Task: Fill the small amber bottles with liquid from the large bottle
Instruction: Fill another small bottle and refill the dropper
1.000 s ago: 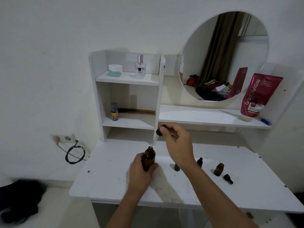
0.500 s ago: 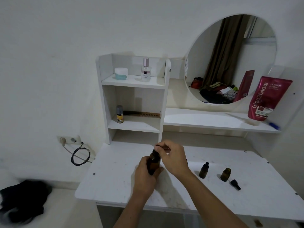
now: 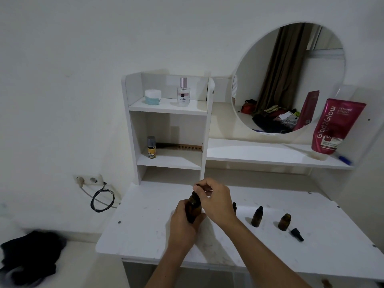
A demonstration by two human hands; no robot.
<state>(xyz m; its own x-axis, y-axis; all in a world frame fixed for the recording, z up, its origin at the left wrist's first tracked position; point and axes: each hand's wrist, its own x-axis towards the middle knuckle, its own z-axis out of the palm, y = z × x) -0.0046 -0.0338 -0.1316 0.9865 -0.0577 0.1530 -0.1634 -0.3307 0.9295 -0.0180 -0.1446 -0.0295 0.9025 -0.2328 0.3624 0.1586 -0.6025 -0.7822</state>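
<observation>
My left hand [image 3: 184, 221] grips the large amber bottle [image 3: 194, 208] upright on the white table [image 3: 145, 231]. My right hand [image 3: 216, 199] is closed over the dropper cap at the bottle's neck; the cap is mostly hidden by my fingers. To the right stands a small amber bottle [image 3: 257, 217] with a black dropper cap on it. Further right is a small amber bottle [image 3: 284, 222] without a cap, and a loose black dropper cap [image 3: 297, 234] lies beside it. Another small capped bottle [image 3: 234, 207] peeks out behind my right wrist.
White shelves [image 3: 169, 109] at the back hold a jar, a perfume bottle, a small spray can and a comb. A round mirror [image 3: 288, 77] and a red tube [image 3: 336, 125] stand at the right. A wall socket with a black cable [image 3: 102, 200] is at the left.
My right hand brought the dropper down from above the large bottle into its neck and now closes over the cap. The camera view shifted, so everything sits further right.
</observation>
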